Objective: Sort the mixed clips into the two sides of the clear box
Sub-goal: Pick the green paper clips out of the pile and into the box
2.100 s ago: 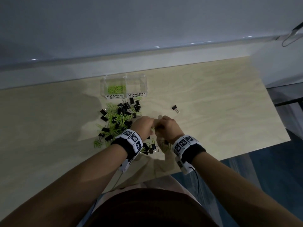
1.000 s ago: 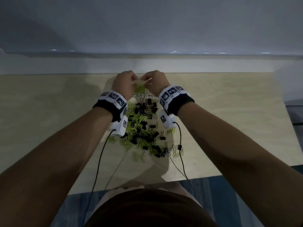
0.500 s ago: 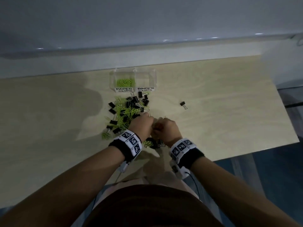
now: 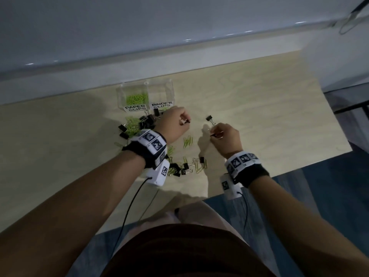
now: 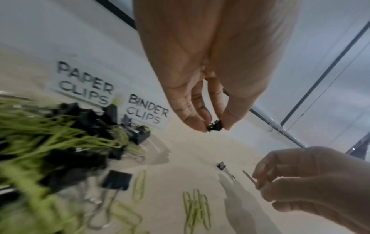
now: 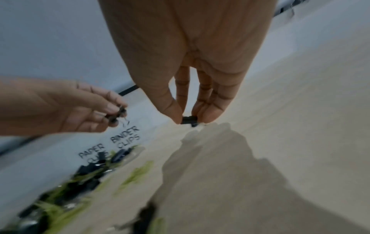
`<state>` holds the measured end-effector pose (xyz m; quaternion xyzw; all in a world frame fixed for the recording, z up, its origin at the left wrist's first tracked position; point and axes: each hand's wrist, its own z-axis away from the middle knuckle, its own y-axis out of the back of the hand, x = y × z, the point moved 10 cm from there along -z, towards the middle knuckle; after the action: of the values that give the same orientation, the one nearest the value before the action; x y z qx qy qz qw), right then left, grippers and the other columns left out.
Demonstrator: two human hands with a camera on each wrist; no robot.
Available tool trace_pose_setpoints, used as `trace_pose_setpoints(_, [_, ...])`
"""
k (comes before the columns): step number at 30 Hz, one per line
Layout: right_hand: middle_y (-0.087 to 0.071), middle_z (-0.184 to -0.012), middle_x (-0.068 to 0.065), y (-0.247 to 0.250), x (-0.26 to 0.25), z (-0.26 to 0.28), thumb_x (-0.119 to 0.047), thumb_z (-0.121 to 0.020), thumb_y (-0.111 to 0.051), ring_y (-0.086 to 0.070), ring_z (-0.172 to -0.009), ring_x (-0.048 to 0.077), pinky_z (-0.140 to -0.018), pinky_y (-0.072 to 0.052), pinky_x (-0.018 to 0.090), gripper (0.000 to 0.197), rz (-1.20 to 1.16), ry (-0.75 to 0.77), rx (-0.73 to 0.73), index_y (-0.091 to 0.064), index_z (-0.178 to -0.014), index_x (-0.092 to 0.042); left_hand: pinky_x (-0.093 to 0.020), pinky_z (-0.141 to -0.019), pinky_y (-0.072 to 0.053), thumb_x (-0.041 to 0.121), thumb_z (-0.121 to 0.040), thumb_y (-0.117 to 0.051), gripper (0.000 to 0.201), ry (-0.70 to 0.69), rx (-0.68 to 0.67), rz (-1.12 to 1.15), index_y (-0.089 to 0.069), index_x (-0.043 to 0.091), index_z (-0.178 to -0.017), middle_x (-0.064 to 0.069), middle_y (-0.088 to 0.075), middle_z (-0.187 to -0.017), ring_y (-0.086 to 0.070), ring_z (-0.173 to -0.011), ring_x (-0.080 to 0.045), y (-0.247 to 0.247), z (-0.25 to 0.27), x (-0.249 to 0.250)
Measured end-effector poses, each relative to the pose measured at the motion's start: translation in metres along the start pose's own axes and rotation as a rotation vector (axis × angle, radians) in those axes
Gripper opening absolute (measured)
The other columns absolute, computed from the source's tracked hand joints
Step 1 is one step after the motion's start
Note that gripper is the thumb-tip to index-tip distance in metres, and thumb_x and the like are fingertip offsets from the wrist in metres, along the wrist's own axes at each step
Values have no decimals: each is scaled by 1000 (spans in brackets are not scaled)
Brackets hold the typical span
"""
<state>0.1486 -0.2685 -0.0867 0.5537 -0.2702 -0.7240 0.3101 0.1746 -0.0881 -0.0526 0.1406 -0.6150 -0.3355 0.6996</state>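
Both hands split apart since half a second ago. Table has free room at 3 o'clock; near edge sits close behind my wrists. Clear box at 12 o'clock, paper-clip side part filled, binder side looks bare. Mixed pile just before it. My left hand pinches one binder clip, my right hand pinches another, both off the table, probably bound for the binder side.

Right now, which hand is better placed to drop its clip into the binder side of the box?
Left. The left hand pinches a binder clip right by the box, at its binder label. The right hand, also holding a clip, is farther away.
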Motion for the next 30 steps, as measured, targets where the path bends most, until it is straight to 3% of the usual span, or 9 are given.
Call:
trace_pose_setpoints(4, [-62, -92, 10, 16, 9, -5, -8, -75, -66, -60, -76, 22, -71, -53, 35, 17, 150, 99, 17, -67, -92, -9, -28, -77, -52, 16, -83, -65, 19, -69, -88, -57, -62, 18, -102, 2, -59, -103, -61, -82, -13, -25, -12, 17])
trace_pose_setpoints(8, [-61, -91, 4, -11, -2, 19, -11, -75, -70, -56, -80, 18, -73, -51, 31, 15, 190, 245, -161, -68, -90, -13, -16, -75, -45, 19, -86, -63, 10, -72, -252, -203, -63, 19, -95, 9, -55, -91, -58, -84, -9, -50, 23, 5])
trace_pose_setpoints(12, [-60, -90, 5, -42, -15, 46, -17, -75, -69, -54, -85, 24, -72, -49, 35, 12, 251, 322, -307, -68, -86, -14, -24, -79, -47, 28, -82, -68, 18, -48, -441, -380, -63, 17, -96, 2, -60, -98, -56, -90, -13, -79, 69, -23])
trace_pose_setpoints(15, [-57, -85, 10, -50, -22, 54, -10, -69, -70, -54, -79, 31, -66, -50, 39, 12, 309, 355, -310, -68, -81, -10, -31, -83, -47, 34, -80, -70, 30, -72, -425, -481, -62, 12, -99, -3, -58, -99, -52, -95, -19, -89, 79, -28])
trace_pose_setpoints(19, [-57, -84, 12, -52, -23, 53, -3, -66, -70, -54, -78, 32, -65, -48, 37, 12, 276, 333, -305, -66, -77, -5, -32, -84, -47, 26, -79, -71, 22, -37, -346, -418, -62, 11, -93, -4, -58, -99, -52, -95, -19, -88, 77, -30])
trace_pose_setpoints(22, [-56, -78, 6, -50, -17, 52, -3, -66, -71, -54, -74, 27, -63, -40, 28, 13, 189, 282, -312, -62, -73, -7, -25, -74, -46, 14, -79, -69, 10, -38, -343, -323, -62, 12, -84, -2, -61, -89, -56, -87, -18, -85, 74, -30])
trace_pose_setpoints(25, [-58, -71, -3, -36, -1, 44, -3, -70, -72, -55, -65, 14, -60, -42, 18, 15, 77, 133, -285, -61, -71, -13, -17, -63, -46, 6, -78, -67, 8, -3, -373, -170, -62, 12, -80, 6, -60, -77, -58, -73, -13, -81, 68, -32])
trace_pose_setpoints(27, [-62, -69, -2, -19, 12, 32, -5, -71, -73, -58, -65, 14, -62, -44, 18, 18, 31, 59, -190, -60, -70, -17, -13, -61, -45, 9, -80, -69, 8, 15, -355, -100, -62, 13, -83, 7, -62, -78, -61, -73, -11, -73, 57, -27])
trace_pose_setpoints(30, [-65, -71, 1, 11, 31, 15, -10, -73, -75, -61, -66, 17, -63, -52, 29, 14, 33, -11, -2, -61, -73, -14, -17, -69, -52, 12, -79, -71, 13, 8, -234, 35, -62, 11, -89, 3, -66, -85, -62, -76, -10, -49, 29, -11])
